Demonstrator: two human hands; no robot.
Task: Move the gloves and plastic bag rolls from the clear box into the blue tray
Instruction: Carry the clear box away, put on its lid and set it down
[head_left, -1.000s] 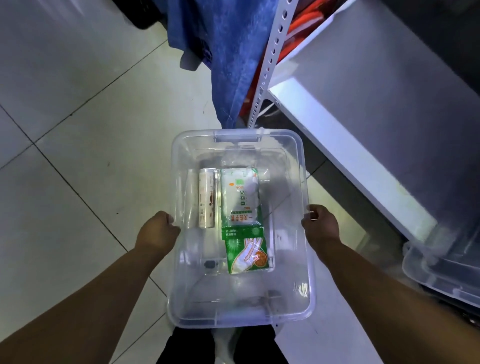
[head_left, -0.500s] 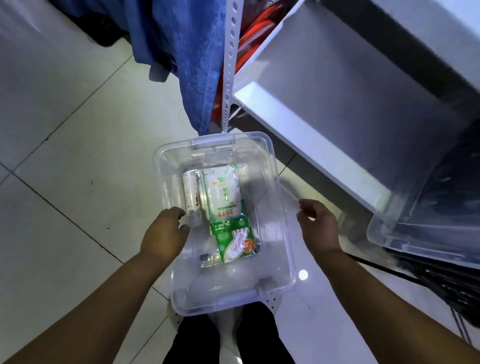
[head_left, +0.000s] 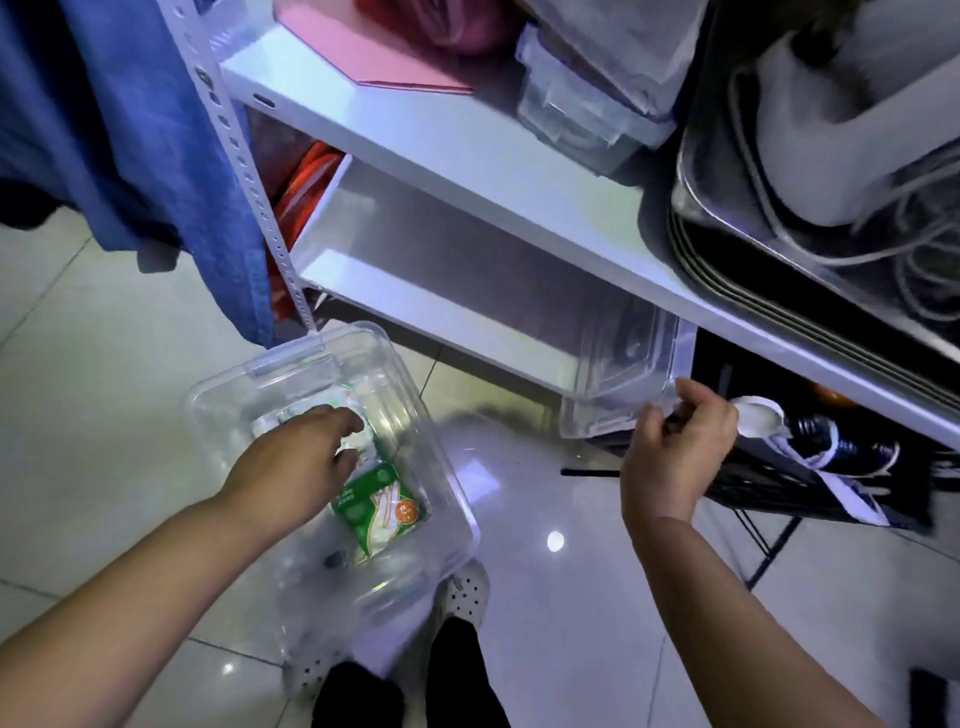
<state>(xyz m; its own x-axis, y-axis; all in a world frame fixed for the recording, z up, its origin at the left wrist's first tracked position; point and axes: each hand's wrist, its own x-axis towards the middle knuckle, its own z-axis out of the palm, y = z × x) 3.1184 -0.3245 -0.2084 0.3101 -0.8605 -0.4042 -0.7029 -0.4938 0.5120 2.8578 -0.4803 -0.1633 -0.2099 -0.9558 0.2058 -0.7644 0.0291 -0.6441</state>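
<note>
Head view: left hand (head_left: 296, 462) fingers (head_left: 345, 423) over glove pack (head_left: 382, 506) in clear box (head_left: 441, 467).

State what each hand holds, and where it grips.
Left hand reaches into the clear box over the green packet; grip cannot be told. Right hand holds nothing visible.

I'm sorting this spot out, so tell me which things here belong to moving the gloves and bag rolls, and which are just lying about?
Job:
clear box
green glove pack
left hand, reaching into the box
right hand

Lying about:
blue cloth
pink board
metal trays
second clear box

No blue tray in view.
</note>
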